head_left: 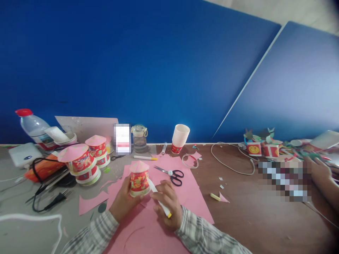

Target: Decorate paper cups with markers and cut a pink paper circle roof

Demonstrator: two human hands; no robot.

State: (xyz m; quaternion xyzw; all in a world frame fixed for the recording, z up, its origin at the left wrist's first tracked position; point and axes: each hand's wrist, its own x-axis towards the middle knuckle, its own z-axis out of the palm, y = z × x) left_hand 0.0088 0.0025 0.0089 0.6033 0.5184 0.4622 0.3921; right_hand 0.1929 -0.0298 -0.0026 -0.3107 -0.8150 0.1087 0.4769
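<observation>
My left hand (122,201) is closed around a small red paper cup (139,183) that stands upside down on the pink paper sheet (185,192) and carries a pink paper cone on top. Just right of the cup, my right hand (167,201) grips a white glue stick with a yellow end (162,206), whose upper tip rests against the cup's lower side. Black-handled scissors (171,174) lie on the pink sheet a little beyond my right hand.
Finished cup-and-cone stacks (83,162) stand at the left with a water bottle (34,128), a black cable and plug (49,201). A glass jar (139,137), stacked paper cups (180,138) and a marker (145,157) stand behind. Another person's hand (323,178) works at the right.
</observation>
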